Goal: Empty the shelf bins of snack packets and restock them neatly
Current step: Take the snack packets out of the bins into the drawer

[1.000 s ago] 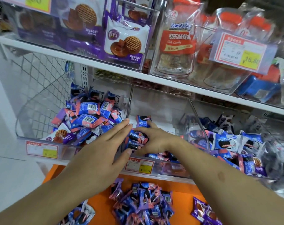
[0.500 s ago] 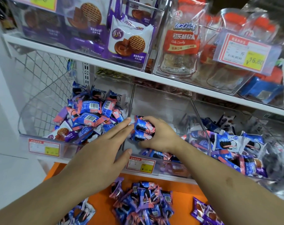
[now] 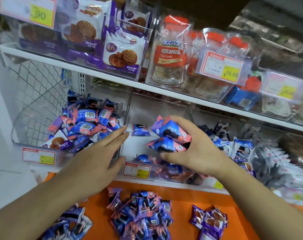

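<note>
My right hand grips a bunch of blue-and-pink snack packets above the middle clear bin. That bin holds only one loose packet at the back and a few packets along its front wall. My left hand lies flat with straight fingers at the bin's left wall, holding nothing. The left clear bin is heaped with the same kind of packets.
On the orange surface below lie a pile of packets, more at the left and purple ones at the right. The right bin holds blue-and-white packets. The upper shelf carries biscuit and candy bags.
My right hand has lifted its bunch of packets up and to the right, out of the middle bin. My left hand has stayed by the bin's left wall.
</note>
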`<state>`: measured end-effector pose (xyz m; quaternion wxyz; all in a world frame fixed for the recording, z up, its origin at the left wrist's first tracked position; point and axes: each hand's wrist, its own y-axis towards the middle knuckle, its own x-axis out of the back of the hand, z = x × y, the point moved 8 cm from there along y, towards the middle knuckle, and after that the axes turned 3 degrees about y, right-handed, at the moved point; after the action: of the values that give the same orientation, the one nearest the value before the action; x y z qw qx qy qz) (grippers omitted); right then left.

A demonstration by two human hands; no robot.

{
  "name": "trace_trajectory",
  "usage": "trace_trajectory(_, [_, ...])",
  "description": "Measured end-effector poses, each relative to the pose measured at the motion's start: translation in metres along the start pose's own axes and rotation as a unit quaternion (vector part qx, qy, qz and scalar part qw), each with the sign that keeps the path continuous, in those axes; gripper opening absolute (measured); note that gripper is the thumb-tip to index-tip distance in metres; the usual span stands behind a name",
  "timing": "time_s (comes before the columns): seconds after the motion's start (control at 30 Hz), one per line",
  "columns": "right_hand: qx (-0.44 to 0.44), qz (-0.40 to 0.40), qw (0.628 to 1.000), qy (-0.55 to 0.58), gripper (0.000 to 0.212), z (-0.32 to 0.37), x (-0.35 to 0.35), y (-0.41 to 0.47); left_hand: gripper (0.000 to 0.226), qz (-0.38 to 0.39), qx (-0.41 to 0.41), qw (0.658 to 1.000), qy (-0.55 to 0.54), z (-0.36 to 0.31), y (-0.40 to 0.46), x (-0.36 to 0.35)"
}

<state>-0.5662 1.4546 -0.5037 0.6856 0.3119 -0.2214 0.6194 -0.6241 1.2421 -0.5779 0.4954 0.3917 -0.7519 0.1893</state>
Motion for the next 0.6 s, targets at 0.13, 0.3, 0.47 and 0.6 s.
trace_trajectory(0.13, [-0.009, 0.051, 0.999, 0.002, 0.081, 0.005, -0.016, -0.072, 0.072, -0.004, -0.006, 1.0, -0.019, 0.001, 0.001, 0.003])
trace_trajectory(0.3, [-0.075, 0.123, 0.989, -0.045, 0.079, -0.069, -0.101, -0.121, 0.069, -0.007, -0.002, 1.0, -0.026, -0.001, 0.002, -0.001])
trace_trajectory(0.47, [-0.169, 0.162, 0.968, -0.092, 0.087, -0.171, -0.181, -0.143, 0.07, -0.025, -0.012, 0.999, -0.015, 0.001, 0.004, -0.005])
trace_trajectory(0.6, [-0.209, 0.153, 0.957, -0.13, 0.103, -0.211, -0.216, -0.151, 0.07, -0.042, -0.031, 0.999, -0.001, 0.003, 0.007, -0.007])
